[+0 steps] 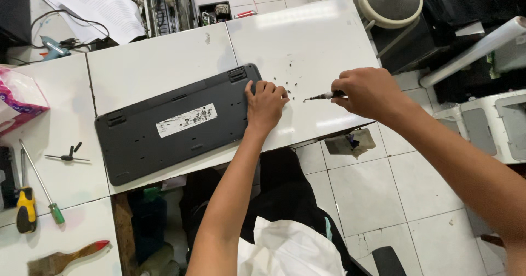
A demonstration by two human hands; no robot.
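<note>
Grey keyboard (pixel 175 125) under flat left hand (pixel 266 106); right hand (pixel 367 92) grip hides screwdriver (pixel 323 96) handle.

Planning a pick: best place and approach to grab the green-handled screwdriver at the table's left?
Take the green-handled screwdriver by its green grip at the near end, coming from above. It lies flat, its thin shaft running away up-left. The yellow-handled screwdriver lies close on the left, so approaching from the right looks clearer.

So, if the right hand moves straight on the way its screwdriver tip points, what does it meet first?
The right hand points its screwdriver left. First come the small screws scattered on the table, then probably the left hand on the keyboard; depth is unclear.
</note>
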